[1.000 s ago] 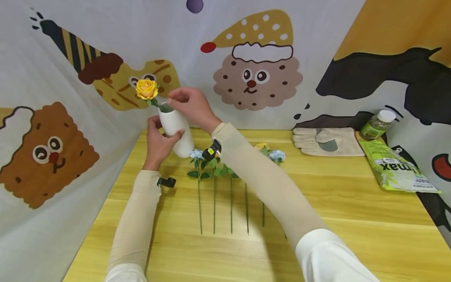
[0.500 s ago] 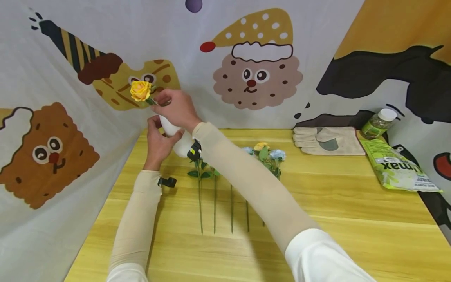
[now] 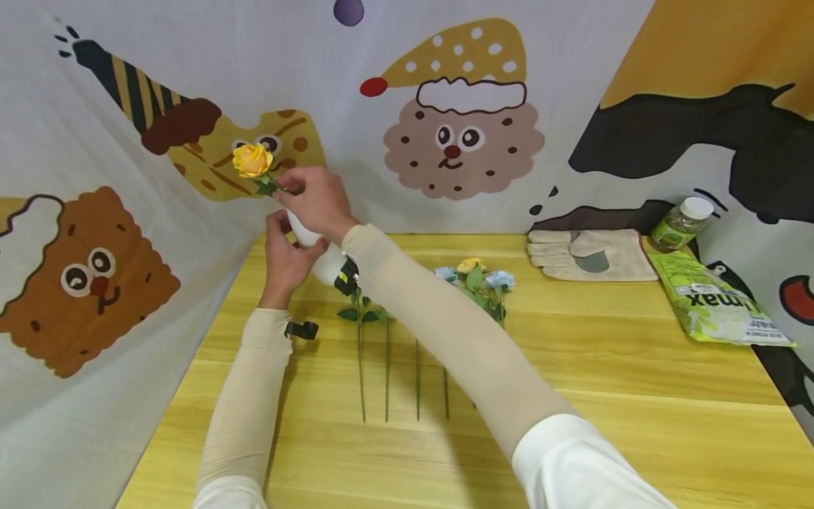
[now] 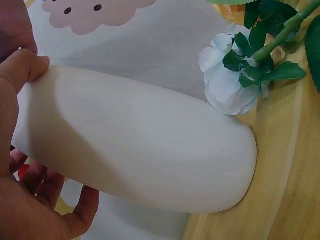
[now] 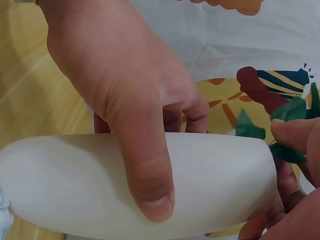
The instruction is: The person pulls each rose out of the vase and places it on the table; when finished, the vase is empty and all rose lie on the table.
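Note:
My left hand [image 3: 285, 265] grips a white vase [image 4: 145, 140] around its upper part, thumb on the near side and fingers behind. The vase leans leftward, its base touching the table. A yellow rose [image 3: 252, 161] rises from the vase's mouth, its stem running inside. Over the rim, my right hand [image 3: 318, 201] pinches the rose just below the bloom; green leaves [image 5: 250, 127] show beside the fingertips in the right wrist view. That hand hides most of the rim. Near the vase's base in the left wrist view lies a pale blue flower [image 4: 230, 75].
Several artificial flowers, including a blue one [image 3: 500, 281] and a yellow one [image 3: 471, 265], lie in a row on the wooden table [image 3: 604, 424], partly behind the right forearm. Farther right are a work glove [image 3: 588, 256], a lidded jar [image 3: 682, 226] and a green packet [image 3: 718, 304].
My right hand has moved left from beside the vase's rim and taken hold of the rose. The bloom has shifted slightly left. My left hand has stayed on the vase.

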`<action>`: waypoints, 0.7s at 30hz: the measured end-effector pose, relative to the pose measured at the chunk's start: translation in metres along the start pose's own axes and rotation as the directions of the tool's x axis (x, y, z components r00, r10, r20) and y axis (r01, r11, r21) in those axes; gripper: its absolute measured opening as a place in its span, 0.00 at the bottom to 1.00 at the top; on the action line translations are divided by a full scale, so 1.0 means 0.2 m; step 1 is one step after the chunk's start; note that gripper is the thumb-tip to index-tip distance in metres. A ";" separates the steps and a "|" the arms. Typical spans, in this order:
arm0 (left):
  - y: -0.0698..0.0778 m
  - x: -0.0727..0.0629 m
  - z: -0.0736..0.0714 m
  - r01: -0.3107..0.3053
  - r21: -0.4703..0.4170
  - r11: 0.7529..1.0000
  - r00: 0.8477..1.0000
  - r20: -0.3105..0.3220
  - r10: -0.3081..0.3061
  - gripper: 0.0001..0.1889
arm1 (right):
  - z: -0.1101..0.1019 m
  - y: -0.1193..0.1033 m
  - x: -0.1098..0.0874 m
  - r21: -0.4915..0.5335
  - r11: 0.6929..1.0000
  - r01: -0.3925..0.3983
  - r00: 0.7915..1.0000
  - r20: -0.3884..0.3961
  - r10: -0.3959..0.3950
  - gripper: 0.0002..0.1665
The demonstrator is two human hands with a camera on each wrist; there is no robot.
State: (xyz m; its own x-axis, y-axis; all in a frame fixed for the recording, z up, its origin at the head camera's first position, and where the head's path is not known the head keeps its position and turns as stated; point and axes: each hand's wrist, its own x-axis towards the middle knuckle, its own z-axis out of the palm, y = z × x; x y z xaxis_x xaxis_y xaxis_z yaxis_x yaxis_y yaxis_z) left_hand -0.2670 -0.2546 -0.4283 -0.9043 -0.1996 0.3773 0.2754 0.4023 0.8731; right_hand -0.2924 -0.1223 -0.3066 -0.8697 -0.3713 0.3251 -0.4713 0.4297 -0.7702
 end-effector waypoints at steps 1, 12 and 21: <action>0.00 0.00 0.00 -0.002 0.000 1.000 1.000 -0.002 0.002 0.41 | 0.00 0.00 0.00 0.009 1.000 0.006 1.000 -0.005 -0.006 0.14; 0.00 0.00 0.01 -0.016 0.001 1.000 1.000 -0.003 0.016 0.42 | -0.06 0.05 -0.05 0.133 0.991 0.020 0.994 -0.106 -0.006 0.14; -0.01 0.00 0.01 -0.010 -0.011 1.000 1.000 -0.007 0.010 0.43 | -0.12 0.08 -0.06 0.219 0.976 -0.004 0.986 -0.163 0.041 0.19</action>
State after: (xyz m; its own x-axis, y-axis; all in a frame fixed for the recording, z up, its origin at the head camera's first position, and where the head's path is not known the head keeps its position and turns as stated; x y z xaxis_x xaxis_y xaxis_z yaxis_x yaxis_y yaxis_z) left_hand -0.2683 -0.2533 -0.4305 -0.8992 -0.2020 0.3881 0.2880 0.3943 0.8727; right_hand -0.2936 -0.0906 -0.3096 -0.9004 -0.2140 0.3787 -0.4243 0.2404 -0.8730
